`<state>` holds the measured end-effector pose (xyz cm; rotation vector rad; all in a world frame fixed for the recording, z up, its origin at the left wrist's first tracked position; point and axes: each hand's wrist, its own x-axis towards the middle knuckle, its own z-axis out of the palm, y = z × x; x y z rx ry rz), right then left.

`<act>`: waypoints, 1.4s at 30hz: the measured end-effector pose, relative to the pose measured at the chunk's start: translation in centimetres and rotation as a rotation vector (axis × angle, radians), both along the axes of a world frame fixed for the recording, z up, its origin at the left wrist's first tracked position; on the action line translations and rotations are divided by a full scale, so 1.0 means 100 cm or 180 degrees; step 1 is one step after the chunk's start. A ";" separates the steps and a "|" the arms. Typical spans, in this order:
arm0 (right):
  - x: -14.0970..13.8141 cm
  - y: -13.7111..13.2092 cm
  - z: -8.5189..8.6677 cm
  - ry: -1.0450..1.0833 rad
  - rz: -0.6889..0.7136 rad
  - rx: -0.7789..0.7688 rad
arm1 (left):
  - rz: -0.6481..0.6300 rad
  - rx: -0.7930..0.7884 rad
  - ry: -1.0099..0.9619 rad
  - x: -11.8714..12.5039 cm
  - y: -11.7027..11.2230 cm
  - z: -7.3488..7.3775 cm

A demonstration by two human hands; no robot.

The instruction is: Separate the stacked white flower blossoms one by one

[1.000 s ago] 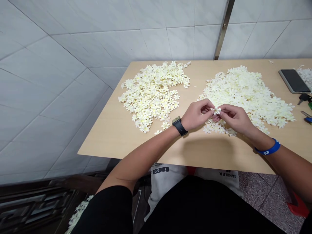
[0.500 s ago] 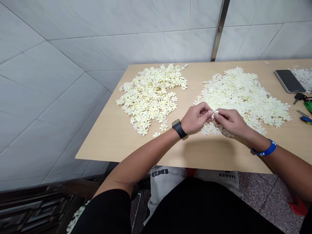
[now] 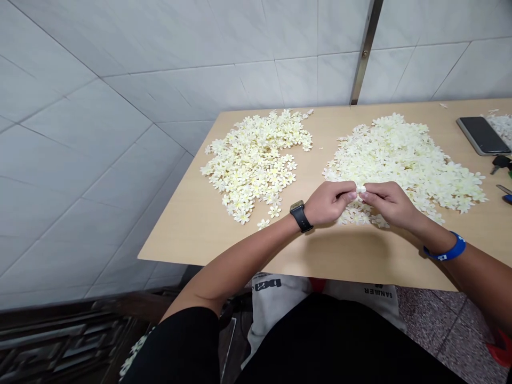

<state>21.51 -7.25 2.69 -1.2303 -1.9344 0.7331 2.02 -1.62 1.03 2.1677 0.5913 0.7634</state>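
Observation:
My left hand (image 3: 330,202) and my right hand (image 3: 390,202) meet fingertip to fingertip over the wooden table (image 3: 192,224). Both pinch one small cream fabric flower (image 3: 360,189) between them. They hover at the near edge of the right pile of flowers (image 3: 408,160). A second, flatter pile of flowers (image 3: 260,160) lies to the left of my left hand. A black watch sits on my left wrist, a blue band on my right.
A dark phone (image 3: 482,135) lies at the table's far right, with keys (image 3: 500,162) and more flowers (image 3: 502,124) beside it. White tiled wall stands behind and to the left. A white bag (image 3: 276,298) is under the table by my knees.
The fingers of both hands have closed tighter on the flower, which now shows less between them. The camera shifted slightly; the piles have not moved.

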 end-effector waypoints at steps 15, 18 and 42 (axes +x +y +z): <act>0.003 0.005 -0.009 -0.0220 -0.0114 0.0116 | 0.0125 -0.0077 0.0218 0.004 0.003 -0.001; 0.002 0.004 -0.008 -0.0203 0.0006 0.0076 | 0.0122 -0.0118 0.0167 0.002 0.004 -0.001; 0.004 0.002 0.001 0.0214 0.0168 -0.0314 | -0.0061 -0.0815 -0.0494 -0.006 0.004 0.008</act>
